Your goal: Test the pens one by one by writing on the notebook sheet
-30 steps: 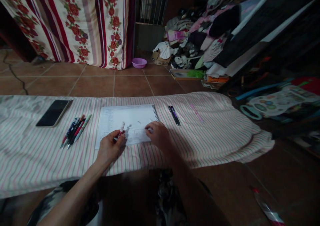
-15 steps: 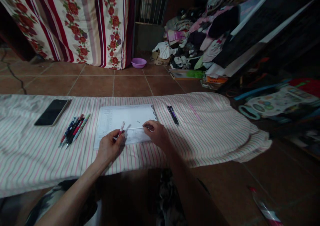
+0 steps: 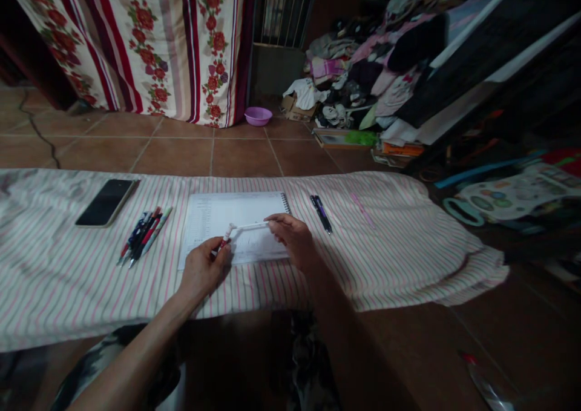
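My left hand is closed around a red and white pen barrel, held upright over the lower part of a spiral notebook. Between the fingertips of my right hand is one end of a thin white stick, which looks like a pen refill. Its left end meets or overlaps the top of the barrel; I cannot tell whether it is inside. Faint marks show on the notebook page under my hands. Two dark pens lie to the right of the notebook.
Left of the notebook lies a bunch of several pens, with a phone beyond it. A pink pen-like stick rests at the right on the striped cloth. Past the far edge, a purple basin stands on the tiled floor.
My right hand has risen slightly, bringing the refill's left end to the top of the pen barrel. The refill lay lower, near the left fingers, before. The whole view has shifted slightly.
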